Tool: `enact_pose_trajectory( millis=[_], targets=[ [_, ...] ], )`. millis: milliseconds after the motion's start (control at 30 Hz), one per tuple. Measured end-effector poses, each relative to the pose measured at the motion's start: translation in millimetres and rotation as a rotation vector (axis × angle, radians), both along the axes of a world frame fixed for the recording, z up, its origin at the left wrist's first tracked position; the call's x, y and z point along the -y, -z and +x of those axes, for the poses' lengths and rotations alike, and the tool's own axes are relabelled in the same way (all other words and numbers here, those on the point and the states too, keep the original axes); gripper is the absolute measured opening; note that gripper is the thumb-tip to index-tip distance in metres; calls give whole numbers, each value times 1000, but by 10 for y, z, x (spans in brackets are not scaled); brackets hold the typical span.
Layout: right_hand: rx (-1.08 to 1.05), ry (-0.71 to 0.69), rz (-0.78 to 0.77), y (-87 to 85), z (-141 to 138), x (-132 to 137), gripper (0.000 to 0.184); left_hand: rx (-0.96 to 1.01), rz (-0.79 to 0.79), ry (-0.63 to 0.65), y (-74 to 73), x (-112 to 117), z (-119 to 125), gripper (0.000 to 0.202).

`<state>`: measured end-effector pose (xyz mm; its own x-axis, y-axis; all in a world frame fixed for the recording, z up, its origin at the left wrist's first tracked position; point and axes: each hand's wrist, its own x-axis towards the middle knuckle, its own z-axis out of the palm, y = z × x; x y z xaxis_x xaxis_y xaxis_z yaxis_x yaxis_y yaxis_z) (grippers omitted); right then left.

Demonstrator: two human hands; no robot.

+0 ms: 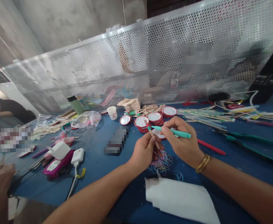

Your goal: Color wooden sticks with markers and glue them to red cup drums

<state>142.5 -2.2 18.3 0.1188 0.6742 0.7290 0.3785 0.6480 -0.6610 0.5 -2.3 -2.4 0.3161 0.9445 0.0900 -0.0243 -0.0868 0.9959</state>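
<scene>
Pinched in my left hand point(142, 152) is a thin wooden stick point(149, 127) with red and green bands near its upper end. My right hand point(185, 141), a gold band at its wrist, grips a teal marker pen point(182, 134) like a writing tool. The pen's tip points left at the green band; whether it touches cannot be made out. Beneath my hands lies a tangle of coloured threads point(163, 163). Just beyond them stand stacks of round, red-rimmed discs point(141, 122). Folded white paper or cloth point(178, 197) lies nearest me.
Right of my hands are a red pen point(211, 147) and green-handled pliers point(255, 146). Several sticks point(206, 114) lie behind. Leftward are a phone point(116, 141), paper cup point(112, 112), green bottle point(75, 105) and white charger point(60, 150). Another person's hand point(1, 175) is at left. A perforated metal panel point(99, 68) stands behind.
</scene>
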Motion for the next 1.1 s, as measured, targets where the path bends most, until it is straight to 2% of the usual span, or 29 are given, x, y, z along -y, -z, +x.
enact_pose_trajectory(
  millis=[133,300,433,567,767,900,1000,1100],
  targets=[
    [-2,-68,-16,19,1,2,16,-6,-5,13,-8,6,4,35],
    [-9,22,5,21,25,-25,16,10,-15,-7,-7,3,10,37],
    [-18,11,15,15,27,-28,14,32,13,-10,-22,0,-8,39],
    [-53,-2,-9,31,31,-41,13,52,42,-73,-43,-14,-24,39],
    [-76,11,-52,56,51,-69,15,199,-60,-173,-114,12,65,32],
    [-115,-10,-81,66,48,-57,15,173,-3,-101,-101,-46,181,31],
    [-161,-32,-102,69,54,-57,15,128,138,-50,-22,-136,247,34],
    [-167,-26,-87,68,71,-75,14,137,171,-51,55,-181,261,35]
  ],
)
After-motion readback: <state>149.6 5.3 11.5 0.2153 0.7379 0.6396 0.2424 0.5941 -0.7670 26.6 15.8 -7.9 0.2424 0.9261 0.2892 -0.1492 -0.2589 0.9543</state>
